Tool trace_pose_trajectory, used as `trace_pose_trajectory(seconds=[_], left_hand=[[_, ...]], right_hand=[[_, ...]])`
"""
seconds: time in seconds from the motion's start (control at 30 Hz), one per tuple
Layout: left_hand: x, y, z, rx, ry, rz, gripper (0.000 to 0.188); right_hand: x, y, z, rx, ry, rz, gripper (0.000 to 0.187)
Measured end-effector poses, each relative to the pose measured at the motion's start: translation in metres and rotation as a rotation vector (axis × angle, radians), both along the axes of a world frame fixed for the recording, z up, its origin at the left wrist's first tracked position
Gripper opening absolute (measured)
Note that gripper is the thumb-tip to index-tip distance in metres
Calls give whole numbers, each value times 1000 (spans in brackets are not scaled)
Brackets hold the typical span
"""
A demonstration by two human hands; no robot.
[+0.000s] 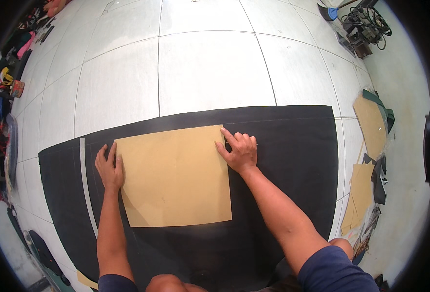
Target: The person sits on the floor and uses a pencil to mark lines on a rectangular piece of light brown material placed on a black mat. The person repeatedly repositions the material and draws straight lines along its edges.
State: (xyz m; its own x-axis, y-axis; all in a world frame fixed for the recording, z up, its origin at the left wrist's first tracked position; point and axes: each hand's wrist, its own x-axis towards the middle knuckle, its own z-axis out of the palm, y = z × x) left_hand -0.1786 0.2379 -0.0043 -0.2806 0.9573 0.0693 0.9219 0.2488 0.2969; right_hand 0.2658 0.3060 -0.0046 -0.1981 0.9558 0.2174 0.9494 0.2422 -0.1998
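A tan, nearly square sheet of card (176, 177) lies flat on a large black cloth (288, 194) spread over the floor. My left hand (109, 168) rests at the card's upper left edge, its fingers stretched out and the thumb along the side. At the upper right corner, my right hand (240, 151) touches the card with index finger and thumb. Its other fingers are curled in, and a thin tip seems to stick out beside them, too small to name. Left of the card, a long pale strip, seemingly a ruler (86, 180), lies on the cloth, partly hidden by my left forearm.
White floor tiles (205, 73) surround the cloth. Along the right wall lie tan card pieces (358, 194), dark scraps and a heap of black cables (368, 27), with a blue broom head (328, 12) nearby. Assorted items, including an orange tin (17, 89), line the left side.
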Motion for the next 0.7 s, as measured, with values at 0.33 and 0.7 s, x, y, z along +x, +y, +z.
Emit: trace_pose_trajectory(seconds=[0.33,0.7], left_hand=[[2,0,3,12,-18,-19,48],[3,-2,-2,65,28,-42,49]], right_hand=[[-2,0,1,16,5,-1,46],[1,0,-2,8,-10,-1,48]])
